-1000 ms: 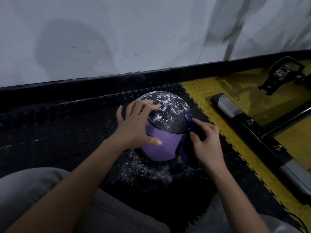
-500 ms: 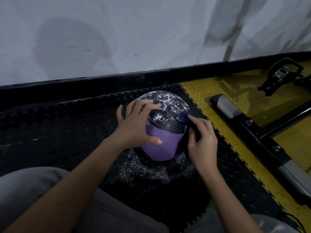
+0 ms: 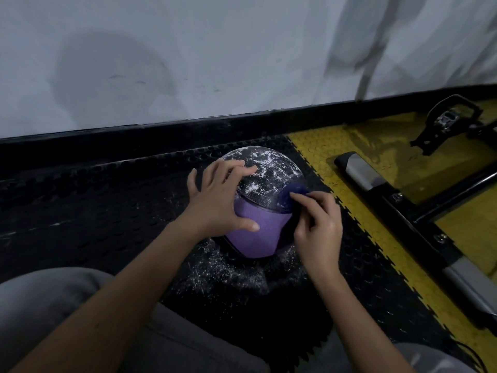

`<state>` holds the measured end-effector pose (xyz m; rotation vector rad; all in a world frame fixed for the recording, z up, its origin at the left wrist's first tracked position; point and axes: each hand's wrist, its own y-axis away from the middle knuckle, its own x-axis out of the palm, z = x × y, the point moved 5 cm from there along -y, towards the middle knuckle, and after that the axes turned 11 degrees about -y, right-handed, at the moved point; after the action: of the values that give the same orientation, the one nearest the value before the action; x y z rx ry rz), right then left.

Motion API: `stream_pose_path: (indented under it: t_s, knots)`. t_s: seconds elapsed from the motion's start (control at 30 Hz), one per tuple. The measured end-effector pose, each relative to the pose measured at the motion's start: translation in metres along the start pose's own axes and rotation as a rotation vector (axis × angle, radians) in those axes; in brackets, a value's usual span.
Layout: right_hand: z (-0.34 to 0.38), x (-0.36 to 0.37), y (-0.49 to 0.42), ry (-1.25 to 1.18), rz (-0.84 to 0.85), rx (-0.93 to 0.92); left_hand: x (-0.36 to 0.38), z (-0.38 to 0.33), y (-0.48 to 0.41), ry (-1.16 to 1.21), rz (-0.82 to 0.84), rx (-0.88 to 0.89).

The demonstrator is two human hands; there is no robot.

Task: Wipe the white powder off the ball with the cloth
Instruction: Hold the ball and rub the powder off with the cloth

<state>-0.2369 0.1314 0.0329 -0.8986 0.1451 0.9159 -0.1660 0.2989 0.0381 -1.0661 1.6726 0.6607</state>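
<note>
The bare left arm reaches from the lower left corner to mid-frame, where the left hand [image 3: 217, 201] grips the ball [image 3: 271, 176], fingers spread and bent over its top and thumb pressed flat on its near side. The bare right arm rises from the bottom edge, right of centre, wrist nearly straight. The right hand [image 3: 318, 228], just right of the left, pinches the cloth [image 3: 291, 195] between thumb and curled fingertips against the ball.

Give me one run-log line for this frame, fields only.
left hand: grips ball | right hand: pinches cloth against ball's right side | powder: covers top | wipe: unfinished
</note>
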Motion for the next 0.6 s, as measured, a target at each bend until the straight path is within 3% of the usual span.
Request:
stream_pose_path:
  t_s: [0.17,0.33,0.4,0.6]
  knots:
    - [0.033,0.018,0.018,0.09,0.176,-0.223,0.002,-0.001,0.002,-0.042,0.005,0.0]
    - [-0.017,-0.005,-0.011,0.018,0.02,0.071,0.002,0.002,0.001,-0.022,0.033,0.002]
    - [-0.02,-0.005,-0.011,0.019,0.015,0.099,0.002,0.001,0.001,-0.027,0.032,0.003]
    - [0.027,0.015,0.017,0.114,0.184,-0.181,0.002,0.004,0.005,-0.051,0.019,-0.025]
